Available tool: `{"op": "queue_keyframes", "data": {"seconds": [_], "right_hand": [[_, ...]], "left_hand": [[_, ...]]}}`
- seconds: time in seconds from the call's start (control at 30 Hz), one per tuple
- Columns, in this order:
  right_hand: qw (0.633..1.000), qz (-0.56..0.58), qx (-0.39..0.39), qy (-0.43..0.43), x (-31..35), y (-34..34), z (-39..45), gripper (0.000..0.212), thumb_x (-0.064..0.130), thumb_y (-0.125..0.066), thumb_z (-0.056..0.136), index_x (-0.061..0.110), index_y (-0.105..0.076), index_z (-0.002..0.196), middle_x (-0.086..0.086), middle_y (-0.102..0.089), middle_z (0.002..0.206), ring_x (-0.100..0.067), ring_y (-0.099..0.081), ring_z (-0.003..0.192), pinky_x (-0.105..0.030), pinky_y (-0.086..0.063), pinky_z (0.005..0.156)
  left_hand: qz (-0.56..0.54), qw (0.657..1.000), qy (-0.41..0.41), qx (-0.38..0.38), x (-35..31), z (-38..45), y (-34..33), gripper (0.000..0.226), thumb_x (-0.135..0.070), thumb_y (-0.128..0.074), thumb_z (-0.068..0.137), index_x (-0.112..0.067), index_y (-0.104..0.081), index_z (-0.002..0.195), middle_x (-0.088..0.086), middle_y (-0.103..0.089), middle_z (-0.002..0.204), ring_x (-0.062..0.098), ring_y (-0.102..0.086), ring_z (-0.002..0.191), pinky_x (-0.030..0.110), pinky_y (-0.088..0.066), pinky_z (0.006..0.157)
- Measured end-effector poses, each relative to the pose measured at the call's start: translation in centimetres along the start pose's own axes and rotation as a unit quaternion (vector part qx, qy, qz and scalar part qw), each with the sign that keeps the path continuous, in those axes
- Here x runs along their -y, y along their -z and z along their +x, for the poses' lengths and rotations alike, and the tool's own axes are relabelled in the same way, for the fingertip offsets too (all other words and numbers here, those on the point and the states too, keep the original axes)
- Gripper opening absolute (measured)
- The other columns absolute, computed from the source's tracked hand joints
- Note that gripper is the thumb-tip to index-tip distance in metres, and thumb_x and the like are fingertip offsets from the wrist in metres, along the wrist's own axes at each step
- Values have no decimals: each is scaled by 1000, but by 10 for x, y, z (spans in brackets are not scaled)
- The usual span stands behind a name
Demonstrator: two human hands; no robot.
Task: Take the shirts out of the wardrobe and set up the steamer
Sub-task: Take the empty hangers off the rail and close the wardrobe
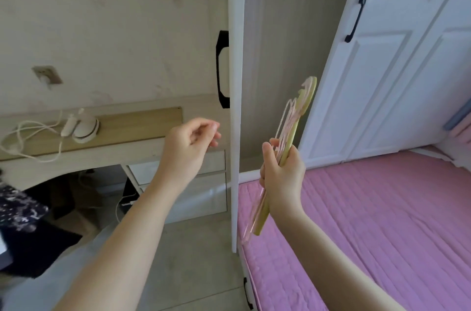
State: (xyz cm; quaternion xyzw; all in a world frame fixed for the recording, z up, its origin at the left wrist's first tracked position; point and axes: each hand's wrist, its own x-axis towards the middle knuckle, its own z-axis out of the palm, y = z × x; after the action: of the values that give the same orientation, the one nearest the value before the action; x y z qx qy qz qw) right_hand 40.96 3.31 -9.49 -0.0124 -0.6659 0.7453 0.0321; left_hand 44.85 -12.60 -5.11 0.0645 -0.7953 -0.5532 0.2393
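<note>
Steamer [81, 127] on desk [142, 151]; wardrobe door [235, 107] between hands.

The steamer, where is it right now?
In the head view, the steamer sits at the left on the desk, beside its coiled white cord, below the wall socket.

Home bedroom. Shown by: white panelled wardrobe [377, 61] standing open, bed with pink quilted cover [382, 221] beside it, pale wallpapered wall, small desk [107, 155] with drawers, wall socket [47, 75].
</note>
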Motion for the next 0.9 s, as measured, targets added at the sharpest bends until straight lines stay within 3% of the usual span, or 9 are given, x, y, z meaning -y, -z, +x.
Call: {"op": "queue_keyframes", "data": {"seconds": [0.13,0.27,0.37,0.47,0.57,0.7,0.77,0.9], "right_hand": [[1000,5,-11,20,5,-23,-7,14,24,-59,93,12,-54,95,-4,-49,64,-11,-43,48,-24,-42,44],[996,-34,-43,68,5,-50,-4,19,32,-64,90,26,-47,95,0,-51,69,-21,-51,59,-37,-51,60],[991,-41,-70,107,6,-66,-1,25,29,-66,89,28,-42,94,4,-47,68,-10,-47,61,-24,-47,65],[986,-40,-100,130,6,-78,3,30,23,-69,87,26,-40,95,6,-45,65,-6,-44,58,-23,-47,68],[979,-51,-135,143,3,-83,6,31,21,-70,86,24,-42,98,7,-44,62,-7,-43,56,-27,-47,67],[972,-66,-166,155,1,-84,7,32,24,-71,85,29,-41,90,5,-44,62,-11,-45,59,-36,-50,76],[969,-72,-178,154,1,-84,6,33,24,-72,84,31,-41,91,5,-45,63,-13,-46,61,-39,-50,78],[967,-71,-197,148,-1,-81,9,36,22,-74,82,33,-41,93,5,-45,63,-9,-45,58,-32,-50,69]], "left_hand": [[-2,999,-36,-19,-7,27,5,14,-19,-57,95,-17,-66,106,-1,-70,95,18,-68,85,43,-54,87],[16,996,-85,-11,-16,55,6,28,-24,-58,95,-20,-58,123,-12,-64,114,4,-64,96,15,-49,82],[-3,993,-117,13,-20,76,9,36,-25,-57,95,-21,-52,130,-13,-57,128,-1,-57,112,7,-45,83],[-23,985,-159,67,-25,94,13,34,-24,-54,96,-20,-55,130,-11,-56,133,-1,-51,122,9,-44,90],[-44,974,-188,118,-28,102,14,14,-19,-56,96,-28,-65,104,-15,-56,131,-2,-52,120,24,-48,96],[-28,960,-244,132,-25,110,15,20,-14,-56,95,-34,-60,93,-21,-55,129,1,-53,120,36,-50,97],[-40,959,-244,138,-22,111,11,19,-13,-55,96,-31,-60,98,-15,-55,131,0,-53,119,36,-50,98],[-31,957,-253,138,-15,108,-3,44,-15,-47,99,-26,-41,141,5,-53,133,14,-53,119,44,-48,100]]}}
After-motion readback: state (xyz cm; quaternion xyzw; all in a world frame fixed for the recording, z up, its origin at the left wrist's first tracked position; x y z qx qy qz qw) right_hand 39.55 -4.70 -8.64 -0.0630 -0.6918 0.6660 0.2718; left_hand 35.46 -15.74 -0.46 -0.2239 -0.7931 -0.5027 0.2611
